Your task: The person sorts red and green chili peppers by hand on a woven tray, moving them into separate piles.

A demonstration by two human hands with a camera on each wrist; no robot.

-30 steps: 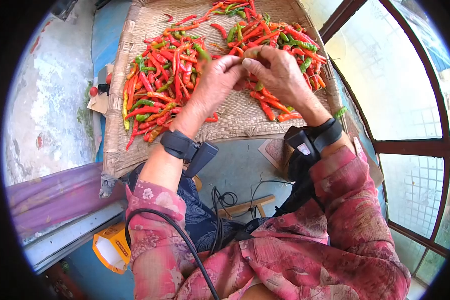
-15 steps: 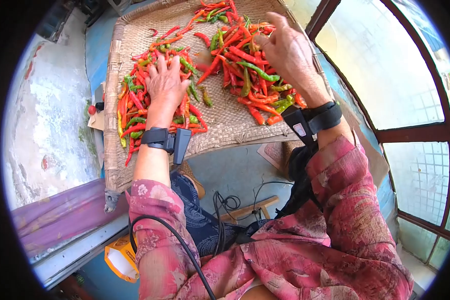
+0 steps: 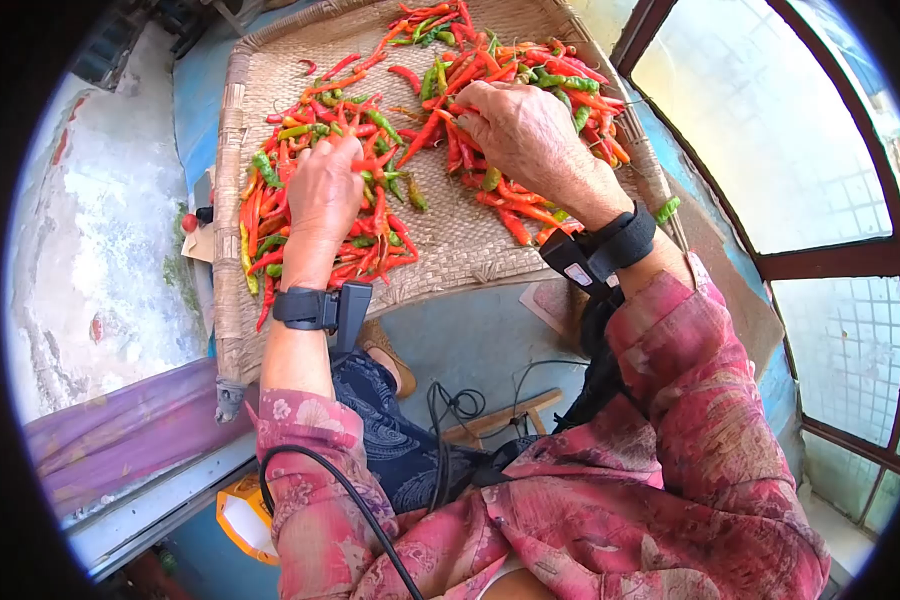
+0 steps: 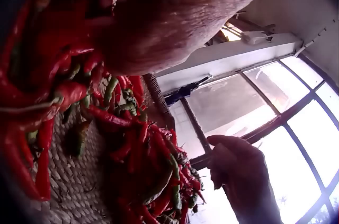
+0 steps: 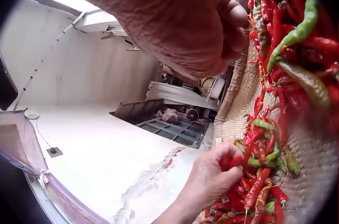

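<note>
Red, orange and green chili peppers lie in two heaps on a woven tray (image 3: pixel 450 235). At the left heap (image 3: pixel 270 235), my left hand (image 3: pixel 325 195) has its fingers bent downward. From the right wrist view, the left hand (image 5: pixel 204 184) pinches a red pepper (image 5: pixel 229 161) between thumb and fingers. My right hand (image 3: pixel 540 145) is over the near-left part of the right heap (image 3: pixel 580 85), back of the hand up. The left wrist view shows the right hand (image 4: pixel 246 176) with bent fingers beside that heap; whether it holds anything is unclear.
A green pepper (image 3: pixel 667 210) lies at the tray's right rim. Framed windows (image 3: pixel 770 130) stand on the right, a pale wall (image 3: pixel 100 230) on the left. Below the tray are black cables (image 3: pixel 455 402), a wooden stool (image 3: pixel 510 415) and a foot. An orange box (image 3: pixel 245 520) is at lower left.
The hands were together above the tray, then parted. Since then, the left hand's spread fingers have bent in at the left heap, and the right hand has moved left and nearer over the right heap.
</note>
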